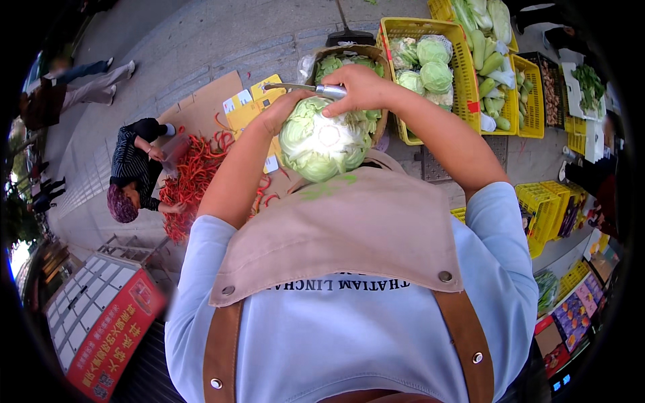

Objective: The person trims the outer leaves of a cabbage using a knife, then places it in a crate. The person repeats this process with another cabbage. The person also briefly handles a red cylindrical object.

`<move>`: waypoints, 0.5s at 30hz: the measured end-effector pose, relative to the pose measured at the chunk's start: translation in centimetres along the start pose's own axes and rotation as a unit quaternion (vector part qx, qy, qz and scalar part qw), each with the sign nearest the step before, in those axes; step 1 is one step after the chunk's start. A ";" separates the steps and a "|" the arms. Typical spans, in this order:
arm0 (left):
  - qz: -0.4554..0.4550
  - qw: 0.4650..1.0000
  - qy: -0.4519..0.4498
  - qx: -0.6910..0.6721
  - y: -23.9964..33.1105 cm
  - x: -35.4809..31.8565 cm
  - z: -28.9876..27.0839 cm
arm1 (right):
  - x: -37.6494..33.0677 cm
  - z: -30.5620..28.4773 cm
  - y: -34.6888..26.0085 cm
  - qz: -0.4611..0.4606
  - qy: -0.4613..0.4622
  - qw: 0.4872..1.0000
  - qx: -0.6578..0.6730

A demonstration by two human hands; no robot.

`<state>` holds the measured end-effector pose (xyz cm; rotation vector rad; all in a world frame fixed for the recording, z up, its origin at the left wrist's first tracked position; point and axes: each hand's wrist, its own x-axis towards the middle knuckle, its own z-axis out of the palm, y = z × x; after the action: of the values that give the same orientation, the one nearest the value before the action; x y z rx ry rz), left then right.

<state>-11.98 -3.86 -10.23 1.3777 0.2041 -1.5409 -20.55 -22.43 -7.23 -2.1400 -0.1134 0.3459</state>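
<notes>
Apron: a beige bib with brown leather straps is worn over a light blue shirt, nearest the camera.
Cabbage: a pale green head is held just above the bib's top edge, cut stem face turned toward the camera.
Left hand: the hand is pressed against the cabbage's upper left side; its fingers are curled round the leaves and kept together.
Right hand: the hand is closed about the metal handle of a knife, fingers wrapped tight, fingertips resting on the cabbage's top.
Knife: the blade is pointed to the person's left, lying just above the cabbage.
Basket: a brown woven basket holding trimmed green leaves is seen behind the cabbage.
Crate: a yellow plastic crate of more cabbages is set beside the basket.
Chillies: a red heap is spread on cardboard to the left, where another person is crouched.
</notes>
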 end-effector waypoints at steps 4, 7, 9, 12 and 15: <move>0.010 1.000 0.004 -0.003 -0.4 0.4 -0.2 | 0.3 -1.0 -1.0 0.056 0.053 0.997 -0.013; 0.024 1.000 -0.011 0.009 -0.2 0.2 -0.1 | 0.4 -0.5 0.3 -0.044 0.161 0.960 -0.223; 0.021 1.000 -0.012 0.008 -0.3 0.0 -0.3 | -0.3 -0.7 1.4 -0.026 0.181 0.950 -0.255; 0.007 1.000 -0.001 -0.004 -0.4 -0.3 -1.0 | -1.7 -1.3 2.7 0.064 0.168 0.971 -0.157; 0.007 1.000 0.006 -0.002 -0.7 -0.3 -1.8 | -4.3 0.0 1.5 0.024 0.214 0.976 0.030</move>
<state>-11.39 -2.14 -10.89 1.3826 0.2047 -1.5197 -24.73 -24.14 -7.64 -2.1106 0.1939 -0.0880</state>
